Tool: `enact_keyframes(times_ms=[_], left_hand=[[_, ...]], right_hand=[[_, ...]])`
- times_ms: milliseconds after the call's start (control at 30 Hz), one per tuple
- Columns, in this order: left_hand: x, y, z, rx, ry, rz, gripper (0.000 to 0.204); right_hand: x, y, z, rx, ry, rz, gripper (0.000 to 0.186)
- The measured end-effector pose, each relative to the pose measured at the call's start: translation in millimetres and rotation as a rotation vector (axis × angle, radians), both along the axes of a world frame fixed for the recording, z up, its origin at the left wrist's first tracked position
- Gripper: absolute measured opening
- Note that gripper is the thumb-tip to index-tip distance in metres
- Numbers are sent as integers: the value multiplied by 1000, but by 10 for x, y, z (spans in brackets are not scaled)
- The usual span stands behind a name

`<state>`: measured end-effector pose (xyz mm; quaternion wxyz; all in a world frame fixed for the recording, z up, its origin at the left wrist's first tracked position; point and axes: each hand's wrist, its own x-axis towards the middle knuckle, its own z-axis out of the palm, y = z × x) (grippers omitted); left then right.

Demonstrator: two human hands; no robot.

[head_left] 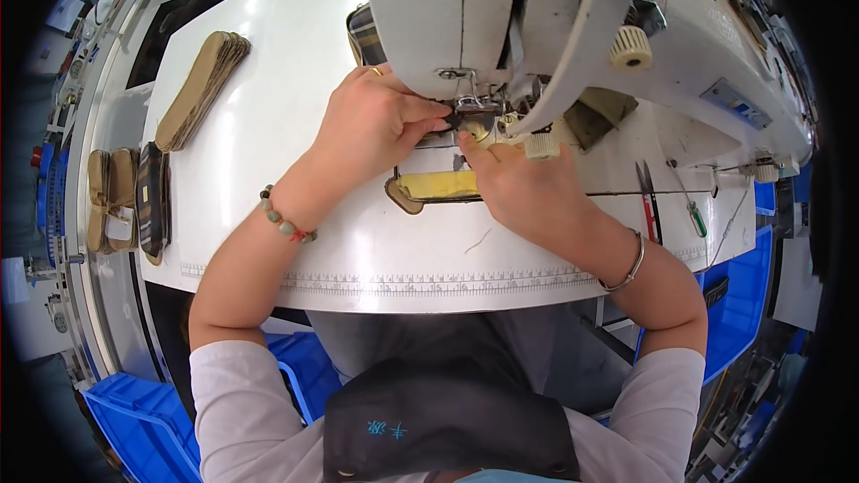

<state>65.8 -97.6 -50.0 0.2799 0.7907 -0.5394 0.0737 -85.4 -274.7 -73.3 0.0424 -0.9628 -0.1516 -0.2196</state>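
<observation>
At the white sewing machine (465,9), my left hand (371,121) has thumb and forefinger pinched on a small dark piece (452,121) just left of the presser foot (474,103). My right hand (532,188) lies on the machine bed, its index fingertip beside that piece and its other fingers loosely extended, partly behind a white knob. A yellow strip (434,185) with a tan curved piece (403,199) lies below the needle plate. An olive fabric piece (599,114) is right of the needle, and plaid material (361,36) shows behind the machine head.
Stacked tan pieces (199,89) lie at the back left, with tied bundles (112,197) and plaid pieces (152,201) at the left edge. Black-and-red scissors (651,206) and a green-handled screwdriver (693,215) lie at the right. Blue bins (134,420) flank the white table (242,259).
</observation>
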Motion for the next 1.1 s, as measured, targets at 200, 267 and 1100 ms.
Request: enact_keyframes(times_ms=[200,267,1100], left_hand=[[-8,2,26,11,-46,-1,16],[-13,-1,27,6,-50,-7,15],[57,-118,140,75,646,104,25]], right_hand=[[-3,-5,-10,-6,5,11,43],[3,-8,-25,-1,-6,14,43],[114,-53,41,-1,-206,18,29]])
